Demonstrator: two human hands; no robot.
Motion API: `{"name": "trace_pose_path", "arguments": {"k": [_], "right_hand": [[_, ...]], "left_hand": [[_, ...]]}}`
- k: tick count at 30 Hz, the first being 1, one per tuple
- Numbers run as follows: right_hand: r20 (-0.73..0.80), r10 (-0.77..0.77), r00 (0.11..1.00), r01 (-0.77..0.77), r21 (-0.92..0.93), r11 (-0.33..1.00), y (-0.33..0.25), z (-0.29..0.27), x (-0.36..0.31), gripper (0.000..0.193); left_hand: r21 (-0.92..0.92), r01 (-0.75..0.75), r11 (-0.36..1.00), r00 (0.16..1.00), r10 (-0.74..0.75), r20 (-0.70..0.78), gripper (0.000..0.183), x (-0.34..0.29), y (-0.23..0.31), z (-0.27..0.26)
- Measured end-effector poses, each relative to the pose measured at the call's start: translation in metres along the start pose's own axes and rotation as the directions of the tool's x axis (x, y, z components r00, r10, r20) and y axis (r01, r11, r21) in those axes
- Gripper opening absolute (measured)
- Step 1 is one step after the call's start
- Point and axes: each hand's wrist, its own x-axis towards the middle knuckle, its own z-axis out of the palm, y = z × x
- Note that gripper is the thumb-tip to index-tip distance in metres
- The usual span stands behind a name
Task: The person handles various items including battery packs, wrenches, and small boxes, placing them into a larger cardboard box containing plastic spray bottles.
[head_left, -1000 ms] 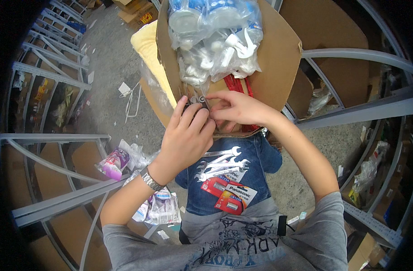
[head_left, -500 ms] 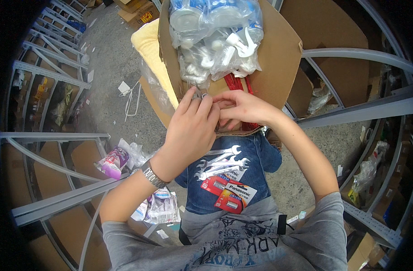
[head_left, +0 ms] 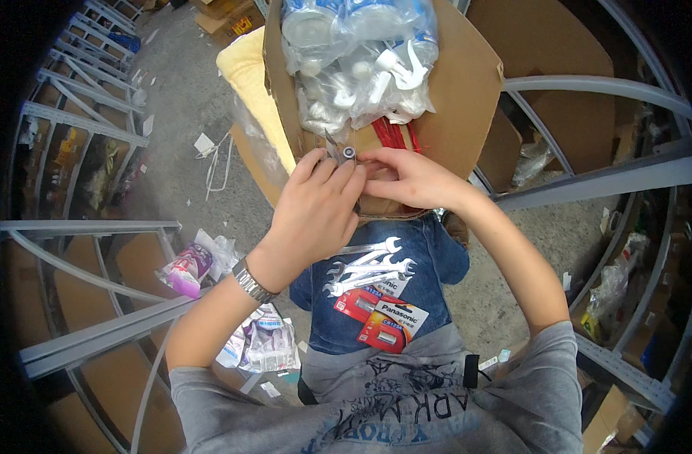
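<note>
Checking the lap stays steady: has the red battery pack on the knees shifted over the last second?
No. The red battery pack lies in the same spot under the bagged wrenches, below the cardboard box.

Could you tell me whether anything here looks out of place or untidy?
Yes: loose plastic packets and scraps of paper lie scattered on the concrete floor, not in the box. A wrench pack and red battery cards rest loose on the lap.

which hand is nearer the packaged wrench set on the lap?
Left. The left hand sits just above the wrench set, its wrist close beside it. The right hand is higher up, against the cardboard box, clearly farther away.
</note>
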Motion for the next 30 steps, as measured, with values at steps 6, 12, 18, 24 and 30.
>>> {"name": "trace_pose_path", "arguments": {"k": [6, 12, 18, 24, 30], "right_hand": [[-0.091, -0.062, 0.994, 0.077, 0.182, 0.98, 0.008, 0.013, 0.003, 0.063], [-0.232, 0.138, 0.963, -0.184, -0.189, 0.965, -0.017, -0.007, -0.002, 0.041], [-0.332, -0.419, 0.845, -0.052, -0.831, 0.554, -0.034, -0.027, -0.001, 0.01], [-0.315, -0.431, 0.845, 0.199, -0.564, 0.801, -0.005, -0.017, 0.03, 0.009], [-0.278, -0.163, 0.947, 0.128, -0.136, 0.982, 0.0, 0.013, 0.046, 0.025]], "left_hand": [[-0.024, -0.029, 0.999, 0.999, 0.028, -0.035, 0.044, -0.001, -0.002, 0.0], [-0.05, -0.006, 0.999, 1.0, 0.005, -0.029, 0.032, -0.002, -0.002, 0.0], [0.091, -0.07, 0.993, 0.995, 0.076, -0.061, 0.019, -0.012, 0.0, 0.008], [0.104, -0.076, 0.992, 0.993, 0.084, -0.079, 0.016, -0.011, 0.0, 0.007], [0.021, -0.122, 0.992, 0.978, 0.123, -0.167, 0.018, -0.018, -0.003, 0.011]]}}
